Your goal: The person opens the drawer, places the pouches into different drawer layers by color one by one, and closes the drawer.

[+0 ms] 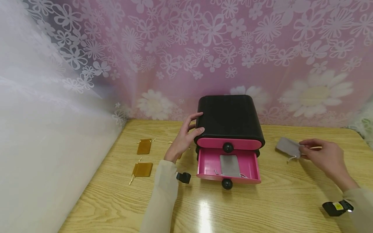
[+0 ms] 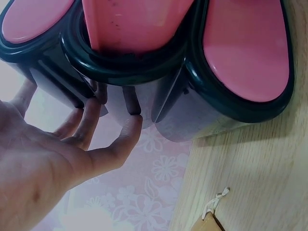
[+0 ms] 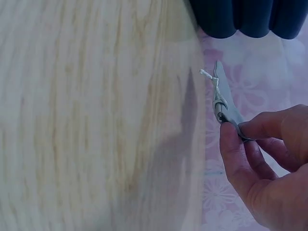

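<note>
My right hand [image 1: 327,158] pinches a grey drawstring pouch [image 1: 288,147] by one edge, to the right of a black mini chest of drawers [image 1: 230,116]. The right wrist view has this pouch [image 3: 226,103] edge-on, its cord hanging free, with thumb and fingers on its end. Fingertips of my left hand [image 1: 184,137] touch the chest's left side; in the left wrist view the fingers [image 2: 122,144] are spread against the dark shiny wall. A pink drawer [image 1: 205,163] with a black knob is pulled out, and another grey pouch [image 1: 229,165] lies inside it.
Two brown drawstring pouches, one farther back [image 1: 144,147] and one nearer [image 1: 142,170], lie on the wooden table [image 1: 116,207] at the left. Another is partly hidden behind my left hand. A pink top drawer [image 1: 212,143] is closed. A flowered curtain [image 1: 186,58] hangs behind.
</note>
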### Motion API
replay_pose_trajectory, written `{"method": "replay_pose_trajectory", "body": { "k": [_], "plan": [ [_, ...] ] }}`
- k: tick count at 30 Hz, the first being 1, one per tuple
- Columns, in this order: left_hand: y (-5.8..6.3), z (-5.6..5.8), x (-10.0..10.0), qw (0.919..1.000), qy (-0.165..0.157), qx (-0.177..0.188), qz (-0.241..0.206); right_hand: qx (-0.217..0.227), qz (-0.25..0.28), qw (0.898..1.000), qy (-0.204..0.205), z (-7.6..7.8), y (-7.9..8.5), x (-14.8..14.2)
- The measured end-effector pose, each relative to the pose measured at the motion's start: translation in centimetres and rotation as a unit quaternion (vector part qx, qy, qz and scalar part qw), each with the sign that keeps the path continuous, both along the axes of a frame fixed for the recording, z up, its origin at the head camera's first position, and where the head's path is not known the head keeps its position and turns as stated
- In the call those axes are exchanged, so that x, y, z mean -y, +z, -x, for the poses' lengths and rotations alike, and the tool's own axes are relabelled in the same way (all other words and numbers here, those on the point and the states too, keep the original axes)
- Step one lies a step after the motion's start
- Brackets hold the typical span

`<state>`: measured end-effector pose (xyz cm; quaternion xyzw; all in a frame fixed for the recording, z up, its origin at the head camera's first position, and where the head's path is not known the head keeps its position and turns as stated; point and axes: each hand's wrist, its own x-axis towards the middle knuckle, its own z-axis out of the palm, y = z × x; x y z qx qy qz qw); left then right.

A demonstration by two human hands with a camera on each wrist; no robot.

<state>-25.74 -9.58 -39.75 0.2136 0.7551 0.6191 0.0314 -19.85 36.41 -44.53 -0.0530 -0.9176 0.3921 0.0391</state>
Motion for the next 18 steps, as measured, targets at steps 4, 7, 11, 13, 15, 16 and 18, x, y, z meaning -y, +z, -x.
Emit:
{"method": "replay_pose_trajectory", "body": {
  "k": [4, 7, 11, 13, 15, 16, 18],
  "plan": [
    [0.0, -0.1, 0.0, 1.0000, 0.002, 0.000, 0.001, 0.007, -0.019, 0.999, -0.025, -0.5, 0.6, 0.5],
    [-0.1, -0.1, 0.0, 1.0000, 0.005, 0.001, 0.002, 0.001, -0.027, 0.999, -0.034, -0.9, 0.9, 0.9],
    [-0.2, 0.0, 0.0, 1.0000, 0.003, -0.001, 0.001, -0.010, -0.026, 0.999, -0.025, -1.8, 1.6, 1.2],
    [-0.2, 0.1, -0.1, 1.0000, 0.000, -0.001, 0.002, -0.013, -0.024, 0.999, -0.020, -2.2, 2.0, 1.3],
    [-0.2, 0.1, -0.1, 1.0000, 0.000, -0.002, 0.002, -0.016, -0.024, 0.999, -0.017, -2.6, 2.3, 1.5],
    [-0.1, 0.1, -0.1, 1.0000, 0.001, -0.003, 0.003, -0.018, -0.024, 0.999, -0.014, -2.8, 2.5, 1.6],
    [-0.1, 0.1, -0.1, 1.0000, 0.004, -0.003, 0.004, -0.026, -0.023, 0.999, -0.007, -3.2, 2.7, 1.9]
  ]
}}
